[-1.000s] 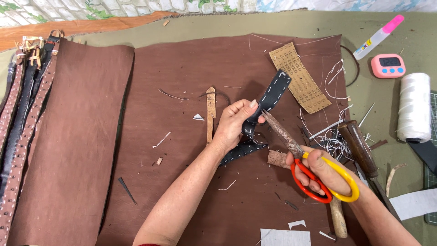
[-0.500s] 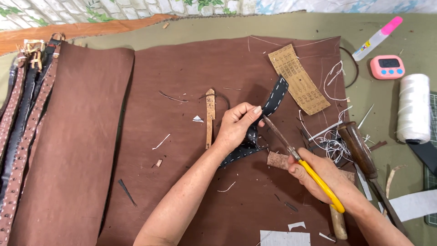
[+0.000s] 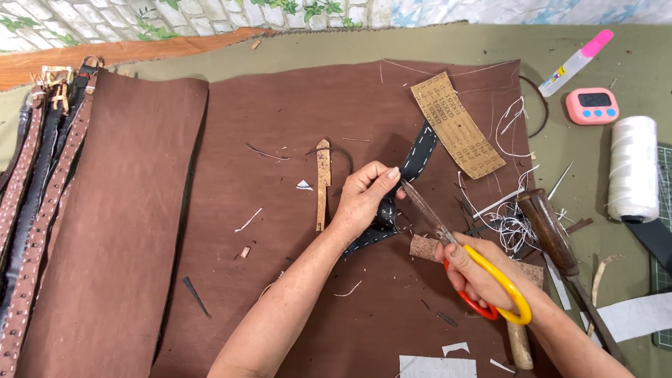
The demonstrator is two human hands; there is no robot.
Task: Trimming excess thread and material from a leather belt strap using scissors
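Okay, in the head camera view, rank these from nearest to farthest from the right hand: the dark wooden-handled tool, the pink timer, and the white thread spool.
From the right hand, holding the scissors:
1. Dark wooden-handled tool, just to its right on the leather's edge.
2. White thread spool, farther right, on the green mat.
3. Pink timer, up toward the far edge; its gap from the spool's is narrow.

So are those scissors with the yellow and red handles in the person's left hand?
No, the scissors are held in the right hand, while the left hand pinches the dark stitched leather strap.
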